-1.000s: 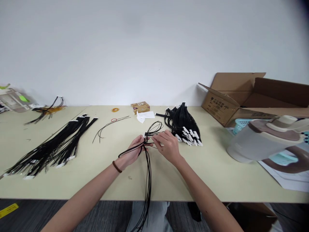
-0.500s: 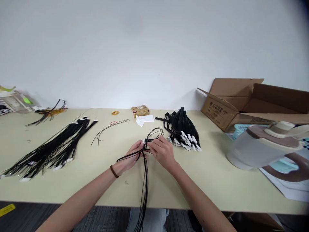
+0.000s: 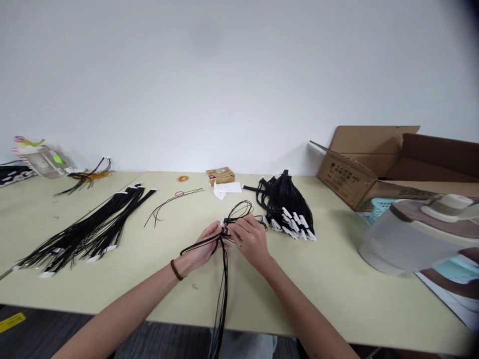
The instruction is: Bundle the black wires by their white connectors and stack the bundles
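Observation:
A bundle of thin black cables (image 3: 223, 279) hangs from my hands over the table's front edge, and its far end loops on the table (image 3: 239, 209). My left hand (image 3: 204, 244) is closed around the bundle where the strands meet. My right hand (image 3: 250, 238) pinches the same bundle close beside it, fingertips touching the white connector ends. A brown band sits on my left wrist.
A long row of black cables (image 3: 90, 229) lies at the left, a stacked pile with white connectors (image 3: 286, 204) at the right. Loose wires (image 3: 168, 202), rubber bands (image 3: 182, 178), a small box (image 3: 220, 175), an open carton (image 3: 359, 169) and a grey jug (image 3: 411, 234) stand around on the beige table (image 3: 329, 269).
My hands have kept their grip on the bundle and shifted slightly. The head camera tilted, so everything sits a little lower in view.

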A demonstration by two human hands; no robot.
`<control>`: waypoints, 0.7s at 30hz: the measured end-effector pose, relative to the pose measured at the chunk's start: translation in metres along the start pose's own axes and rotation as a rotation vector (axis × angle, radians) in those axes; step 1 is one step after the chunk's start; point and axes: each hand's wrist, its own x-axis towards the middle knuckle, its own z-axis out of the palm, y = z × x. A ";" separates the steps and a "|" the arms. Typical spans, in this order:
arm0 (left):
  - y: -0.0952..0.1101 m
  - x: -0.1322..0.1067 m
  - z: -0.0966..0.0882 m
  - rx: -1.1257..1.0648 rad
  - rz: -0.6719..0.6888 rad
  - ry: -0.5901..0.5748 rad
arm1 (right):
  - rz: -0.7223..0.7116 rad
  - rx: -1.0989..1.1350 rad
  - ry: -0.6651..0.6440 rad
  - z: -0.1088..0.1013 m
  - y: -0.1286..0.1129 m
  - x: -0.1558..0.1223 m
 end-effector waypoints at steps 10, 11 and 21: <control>-0.001 0.002 -0.001 0.029 0.034 -0.063 | -0.057 0.010 0.077 0.001 0.000 -0.002; -0.001 0.002 -0.002 0.041 0.039 -0.062 | -0.063 0.015 0.065 0.002 0.001 -0.002; -0.002 0.001 -0.003 0.046 0.083 -0.110 | -0.138 -0.015 0.057 -0.002 0.002 0.001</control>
